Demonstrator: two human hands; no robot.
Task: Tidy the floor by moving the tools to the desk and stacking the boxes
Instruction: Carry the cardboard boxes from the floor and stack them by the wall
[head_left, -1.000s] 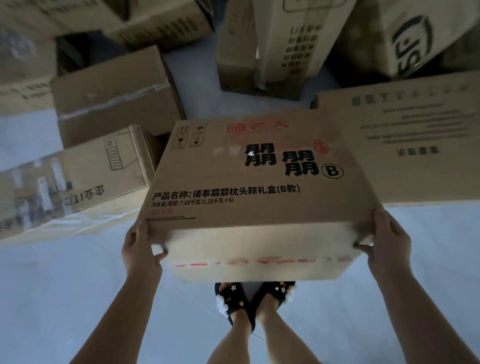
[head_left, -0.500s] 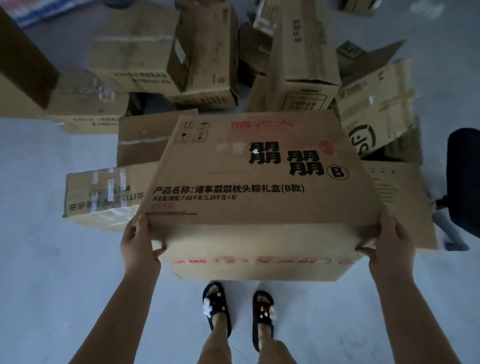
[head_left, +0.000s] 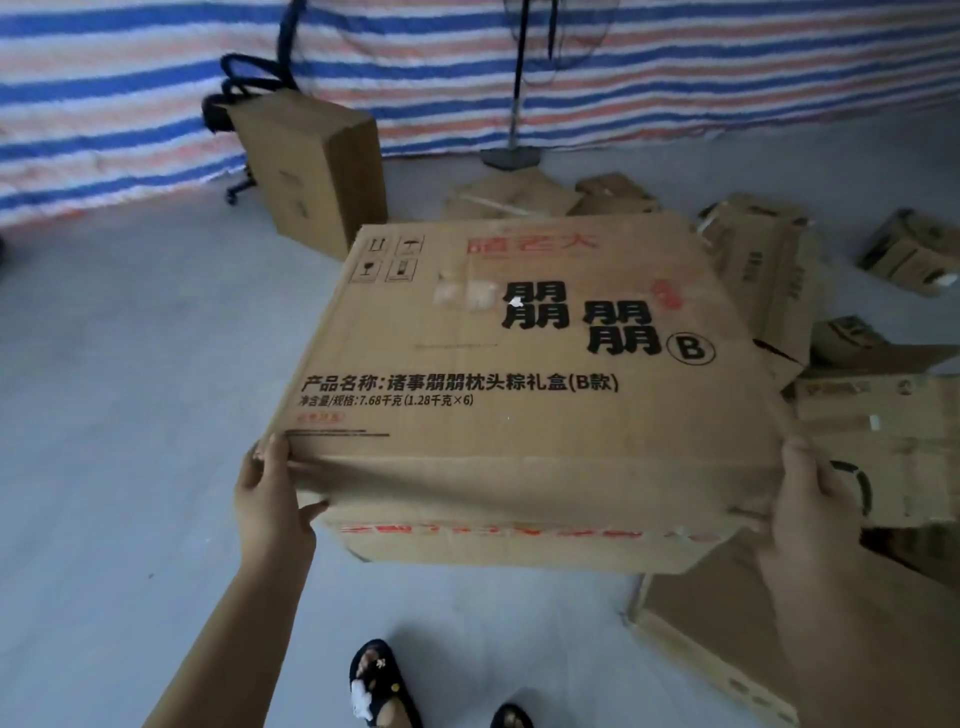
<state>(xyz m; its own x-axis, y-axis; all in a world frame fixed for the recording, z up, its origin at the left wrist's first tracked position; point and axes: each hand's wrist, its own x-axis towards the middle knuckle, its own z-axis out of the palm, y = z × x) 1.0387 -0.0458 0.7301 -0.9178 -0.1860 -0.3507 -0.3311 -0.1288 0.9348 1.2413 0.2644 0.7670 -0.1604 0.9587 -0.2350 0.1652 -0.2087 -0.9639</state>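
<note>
I hold a large brown cardboard box (head_left: 524, 364) with black and red Chinese print and a circled B, lifted off the floor in front of me. My left hand (head_left: 270, 499) grips its near left corner. My right hand (head_left: 810, 504) grips its near right corner. A tall upright cardboard box (head_left: 317, 171) stands on the floor further back, left of centre. Several other boxes (head_left: 769, 260) lie scattered on the floor to the right. No tools are visible.
A flattened box (head_left: 727, 639) lies on the grey floor at lower right. A striped tarp (head_left: 104, 93) hangs across the back. A fan stand (head_left: 511, 156) and a black office chair (head_left: 244, 78) sit by it. My sandalled feet (head_left: 379, 686) are below.
The view has swung up and left, away from the box pile, toward the tarp and upright box. Both hands keep the same grip on the big box.
</note>
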